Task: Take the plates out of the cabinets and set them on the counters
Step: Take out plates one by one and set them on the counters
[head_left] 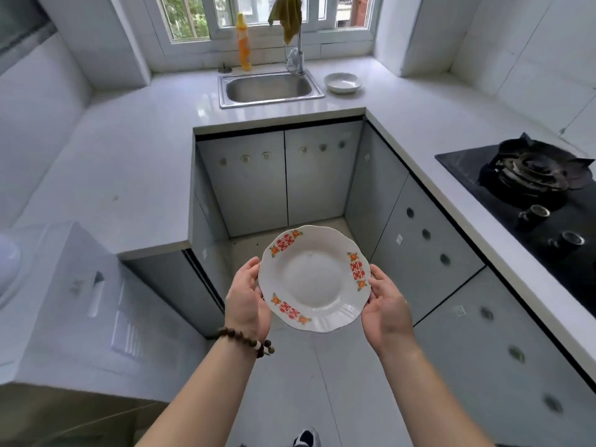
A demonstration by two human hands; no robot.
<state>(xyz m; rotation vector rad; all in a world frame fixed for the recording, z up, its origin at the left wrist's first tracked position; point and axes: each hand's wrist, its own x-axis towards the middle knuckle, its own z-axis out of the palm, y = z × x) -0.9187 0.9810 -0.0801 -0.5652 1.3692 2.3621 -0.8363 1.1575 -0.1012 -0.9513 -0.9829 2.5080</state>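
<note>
Both hands are gripping the plate (314, 279) right now, out in mid-air over the floor, in the middle of the U-shaped kitchen. The left hand (247, 296) is cupping the near-left rim, the right hand (385, 306) is pinching the right rim, and the plate is tilting a little toward the camera. Nothing is supporting it from below, so a slackening grip is the big risk here: it's glazed and slick, and the floor under it is hard. The table (135, 162) is running along the left, the back and the right, all well apart from the plate. On the right side the stove (532, 188) is taking up room, so setting down there is risking a clank against the burner. At the back, a white bowl (342, 82) is sitting just beside the sink (269, 87); landing too close is risking a chip. The cabinet doors (283, 179) are all looking closed.
</note>
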